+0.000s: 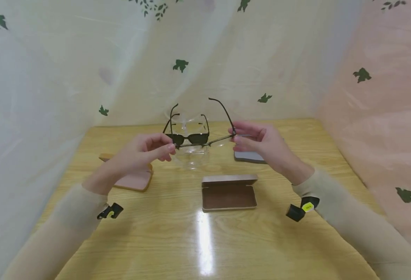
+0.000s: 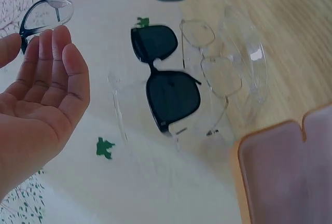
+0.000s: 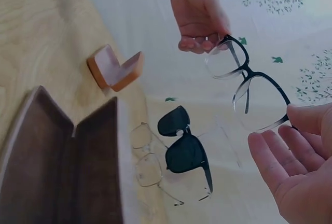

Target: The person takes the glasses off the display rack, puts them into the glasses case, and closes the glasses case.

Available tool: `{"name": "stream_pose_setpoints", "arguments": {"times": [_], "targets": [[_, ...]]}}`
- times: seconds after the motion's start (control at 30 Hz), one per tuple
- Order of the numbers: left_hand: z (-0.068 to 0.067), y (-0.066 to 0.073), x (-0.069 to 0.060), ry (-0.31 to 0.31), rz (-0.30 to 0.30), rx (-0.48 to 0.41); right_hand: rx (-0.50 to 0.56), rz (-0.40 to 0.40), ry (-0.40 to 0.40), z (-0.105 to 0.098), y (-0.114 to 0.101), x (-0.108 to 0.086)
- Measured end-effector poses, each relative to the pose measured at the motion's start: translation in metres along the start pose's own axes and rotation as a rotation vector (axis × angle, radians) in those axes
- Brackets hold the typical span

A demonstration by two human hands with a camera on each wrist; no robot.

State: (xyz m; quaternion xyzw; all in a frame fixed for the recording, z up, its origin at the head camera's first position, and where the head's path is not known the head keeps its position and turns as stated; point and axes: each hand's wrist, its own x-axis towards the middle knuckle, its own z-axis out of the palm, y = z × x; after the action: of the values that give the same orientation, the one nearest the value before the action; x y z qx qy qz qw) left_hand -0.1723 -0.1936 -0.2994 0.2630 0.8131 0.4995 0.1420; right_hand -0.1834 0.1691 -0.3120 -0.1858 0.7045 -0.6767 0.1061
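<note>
A pair of eyeglasses with a dark upper rim and clear lower rims is held up between both hands, its temples unfolded and pointing away. My left hand pinches one end of the frame between thumb and fingers. The other end is pinched by my right hand, near the hinge. Behind the eyeglasses, black sunglasses sit on a clear display stand. Thin-rimmed glasses rest lower on that stand, below the sunglasses.
An open case with brown lining lies mid-table. An orange-edged open case is at the left, partly behind my left arm. A grey case lies under my right hand. Printed curtains border the wooden table.
</note>
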Motion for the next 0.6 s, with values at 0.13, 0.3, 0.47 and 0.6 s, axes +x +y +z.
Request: {"name": "stream_pose_setpoints", "arguments": {"times": [0.13,0.3,0.47,0.6], "targets": [[0.015,-0.002,-0.006,-0.037,0.052,-0.041,0.02,-0.017,0.002,-0.001,0.009,-0.019],[0.029,-0.008,-0.011,-0.081,0.1,-0.066,-0.047,0.015,0.012,0.0,0.019,-0.036],[0.039,-0.015,-0.014,-0.114,0.124,-0.078,-0.059,0.051,0.009,0.001,0.032,-0.045],[0.044,-0.022,-0.014,-0.125,0.106,-0.11,-0.035,0.077,0.001,0.001,0.041,-0.05]]}}
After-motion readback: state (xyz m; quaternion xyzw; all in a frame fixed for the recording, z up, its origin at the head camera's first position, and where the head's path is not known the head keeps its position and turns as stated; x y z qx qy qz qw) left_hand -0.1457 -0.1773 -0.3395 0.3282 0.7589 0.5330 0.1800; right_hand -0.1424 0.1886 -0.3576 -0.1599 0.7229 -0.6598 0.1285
